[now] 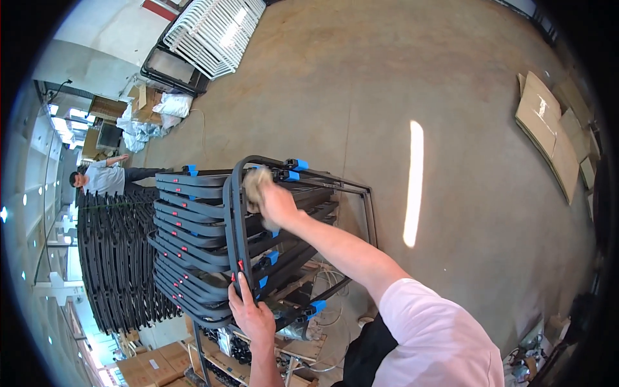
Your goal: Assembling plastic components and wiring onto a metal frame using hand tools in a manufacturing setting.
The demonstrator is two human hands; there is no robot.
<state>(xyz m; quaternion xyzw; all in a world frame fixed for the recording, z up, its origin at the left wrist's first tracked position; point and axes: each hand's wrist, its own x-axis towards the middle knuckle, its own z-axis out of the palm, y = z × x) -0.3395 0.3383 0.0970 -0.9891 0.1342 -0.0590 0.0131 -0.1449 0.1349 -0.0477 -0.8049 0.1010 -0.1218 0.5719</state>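
Observation:
A black tubular frame [238,232] with rounded corners stands in front of me, at the near end of a stack of similar frames. My right hand [278,205] presses a beige rag [256,184] against its upper part, with the fingers closed around the cloth. Lower down, my left hand [253,320] holds the same frame's side, close to a small red piece [240,264]. Some of its fingers lie along the tube; the grip is partly hidden. Blue pads [296,164] sit on the frame's bars.
Stacked black frames [193,209] fill the left, with another tall stack [119,258] beyond. A person [106,177] stands behind it. White racks [213,35] are far left, flattened cardboard [548,132] at right. Cardboard boxes [158,364] and a pallet [309,348] lie low.

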